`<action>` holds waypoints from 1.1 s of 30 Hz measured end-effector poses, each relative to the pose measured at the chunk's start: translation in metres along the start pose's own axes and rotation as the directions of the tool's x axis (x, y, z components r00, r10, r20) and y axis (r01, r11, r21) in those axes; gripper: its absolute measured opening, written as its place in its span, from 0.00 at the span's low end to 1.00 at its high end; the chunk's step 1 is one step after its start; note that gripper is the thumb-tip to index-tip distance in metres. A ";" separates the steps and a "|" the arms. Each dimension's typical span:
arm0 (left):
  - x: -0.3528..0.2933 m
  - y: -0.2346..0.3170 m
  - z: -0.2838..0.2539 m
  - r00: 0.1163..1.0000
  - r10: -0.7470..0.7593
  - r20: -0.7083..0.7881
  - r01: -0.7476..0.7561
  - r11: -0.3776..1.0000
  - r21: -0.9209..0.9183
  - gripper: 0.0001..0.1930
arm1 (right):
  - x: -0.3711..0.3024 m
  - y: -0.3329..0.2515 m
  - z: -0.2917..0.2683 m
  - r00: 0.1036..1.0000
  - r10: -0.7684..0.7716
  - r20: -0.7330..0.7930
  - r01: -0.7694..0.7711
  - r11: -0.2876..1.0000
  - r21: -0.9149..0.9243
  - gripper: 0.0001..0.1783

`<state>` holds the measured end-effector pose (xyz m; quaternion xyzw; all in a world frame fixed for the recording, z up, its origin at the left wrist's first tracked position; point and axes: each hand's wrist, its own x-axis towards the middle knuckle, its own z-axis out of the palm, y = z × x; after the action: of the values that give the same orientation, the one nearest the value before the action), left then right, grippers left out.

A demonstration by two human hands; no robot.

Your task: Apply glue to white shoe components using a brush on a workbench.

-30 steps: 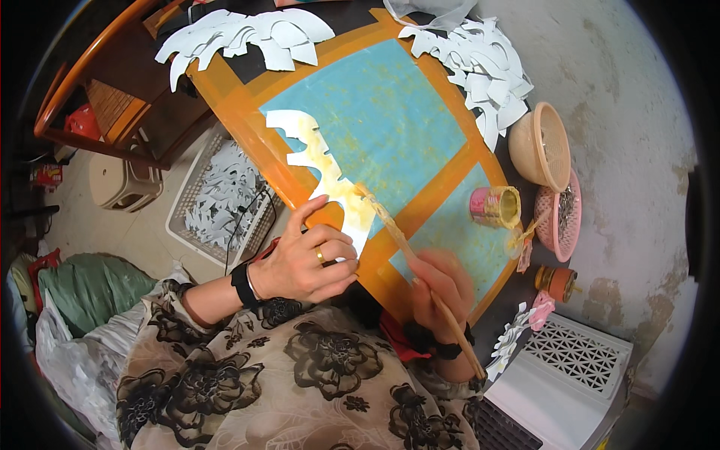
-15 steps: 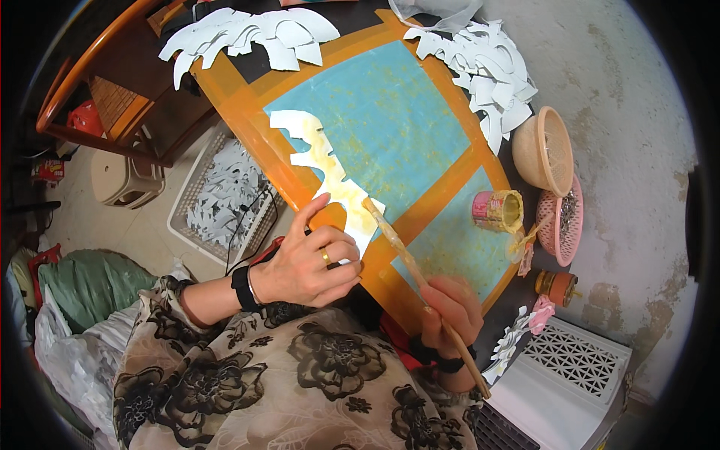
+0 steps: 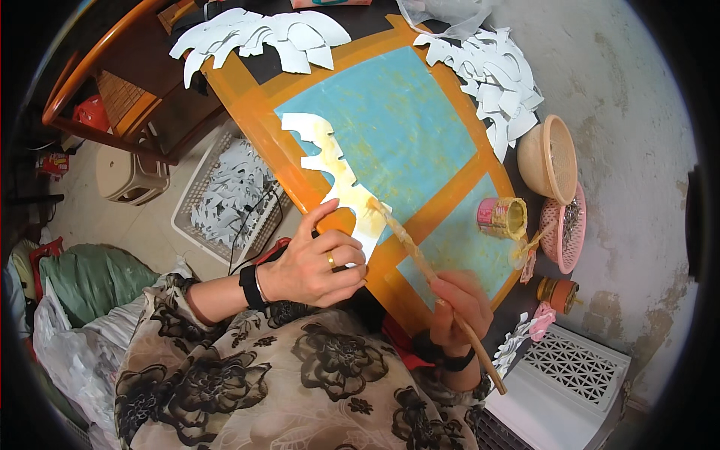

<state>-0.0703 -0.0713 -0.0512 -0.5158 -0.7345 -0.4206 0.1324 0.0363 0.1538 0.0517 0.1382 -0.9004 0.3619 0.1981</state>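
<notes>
A white cut-out piece [image 3: 341, 176] with a scalloped edge lies on the orange-framed blue tabletop [image 3: 397, 112], with yellow smears along its surface. My left hand [image 3: 315, 262], with a ring and a dark wristband, grips its near end, index finger stretched along the edge and the other fingers curled. My right hand [image 3: 459, 311] is closed around a long wooden brush [image 3: 409, 244], slanting down to the right. The brush tip touches the piece near its lower part; the bristles are hard to make out. To the right stands an open pink-labelled can [image 3: 495, 217] with yellow stuff around its rim.
White cut-outs lie in a pile [image 3: 262, 37] at the far left and in another pile [image 3: 495, 90] at the far right. A beige basket [image 3: 551, 157] and a pink basket [image 3: 574, 232] stand by the wall. Below left, a white crate [image 3: 191, 217] holds grey-white pieces, near a stool [image 3: 127, 176].
The view has shifted slightly, so everything sits a little to the right and lower. The brush tip stays on the same lower part of the piece; both hands keep their holds.
</notes>
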 end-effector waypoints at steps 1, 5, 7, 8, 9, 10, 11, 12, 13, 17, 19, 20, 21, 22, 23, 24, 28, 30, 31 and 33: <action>0.000 0.000 0.001 1.000 0.005 -0.005 -0.005 1.000 0.001 0.07 | 0.002 0.001 0.000 1.000 -0.008 -0.014 0.008 1.000 0.004 0.13; 0.001 0.001 -0.001 1.000 0.010 -0.001 -0.010 1.000 0.007 0.07 | 0.022 0.002 0.015 0.994 -0.067 0.087 0.070 0.997 -0.032 0.14; 0.001 0.001 -0.001 1.000 0.004 -0.001 -0.004 1.000 0.009 0.07 | 0.028 0.007 0.023 0.991 -0.070 0.113 0.070 0.998 0.002 0.15; 0.001 0.001 -0.001 1.000 0.000 0.002 0.000 1.000 0.007 0.06 | 0.032 0.008 0.026 0.991 -0.074 0.114 0.074 0.997 0.004 0.15; 0.000 0.001 -0.001 1.000 -0.001 0.001 0.001 1.000 0.009 0.06 | 0.034 0.010 0.028 0.992 -0.076 0.102 0.076 0.997 0.001 0.16; 0.000 0.001 -0.001 1.000 0.002 0.000 -0.002 1.000 0.005 0.06 | 0.037 0.011 0.030 0.993 -0.077 0.089 0.077 0.997 -0.003 0.17; 0.000 0.001 -0.001 1.000 0.005 0.000 -0.005 1.000 0.002 0.06 | 0.038 0.014 0.033 0.993 -0.078 0.089 0.078 0.997 -0.002 0.17; -0.001 0.001 -0.001 1.000 0.004 0.000 -0.004 1.000 0.004 0.06 | 0.039 0.018 0.036 0.994 -0.077 0.072 0.076 0.997 0.019 0.18; -0.001 0.001 -0.001 1.000 0.003 -0.001 -0.003 1.000 0.007 0.06 | 0.041 0.021 0.038 0.996 -0.076 0.055 0.074 0.997 0.040 0.18; 0.002 0.002 -0.003 1.000 0.005 0.006 -0.005 1.000 0.012 0.07 | 0.049 0.023 0.040 0.995 -0.084 0.056 0.084 0.996 0.002 0.19; 0.004 0.003 -0.005 1.000 -0.006 0.010 0.005 1.000 0.004 0.07 | 0.051 0.027 0.041 0.998 -0.060 0.008 0.060 0.997 0.050 0.19; 0.004 0.003 -0.005 1.000 -0.016 0.016 0.017 1.000 -0.010 0.07 | 0.053 0.026 0.041 0.998 -0.065 0.008 0.064 0.997 0.053 0.19; 0.005 0.003 -0.006 1.000 -0.016 0.013 0.016 1.000 -0.006 0.07 | 0.055 0.024 0.041 0.997 -0.077 -0.009 0.077 0.996 0.037 0.19; 0.005 0.003 -0.007 1.000 -0.015 0.016 0.015 1.000 -0.021 0.08 | 0.057 0.023 0.041 0.996 -0.089 -0.026 0.090 0.996 0.020 0.18; 0.005 0.003 -0.007 1.000 -0.015 0.019 0.015 0.999 -0.036 0.09 | 0.058 0.023 0.043 0.995 -0.094 -0.024 0.094 0.995 0.022 0.18; 0.005 0.002 -0.009 1.000 -0.015 0.017 0.016 0.999 -0.031 0.09 | 0.059 0.024 0.045 0.996 -0.090 -0.008 0.090 0.995 0.031 0.18; 0.004 -0.014 -0.023 0.982 -0.033 -0.187 0.006 0.990 -0.143 0.12 | 0.058 0.025 0.047 0.995 -0.090 0.038 0.088 0.995 0.049 0.19; 0.008 -0.031 -0.034 0.955 -0.054 -0.291 0.066 0.997 0.034 0.13 | 0.060 0.024 0.046 0.989 -0.133 0.061 0.133 0.991 0.011 0.20; 0.016 -0.033 -0.045 0.956 -0.139 -0.260 0.181 0.972 0.147 0.11 | 0.061 0.023 0.045 0.980 -0.177 0.087 0.179 0.984 -0.021 0.21; 0.010 -0.054 -0.044 0.955 -0.203 -0.218 0.249 0.945 0.211 0.11 | 0.062 0.022 0.044 0.970 -0.201 0.141 0.206 0.978 -0.023 0.21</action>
<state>-0.1320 -0.1044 -0.0440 -0.3651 -0.8174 -0.3909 0.2139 -0.0388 0.1311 0.0378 0.2507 -0.8996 0.3125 0.1741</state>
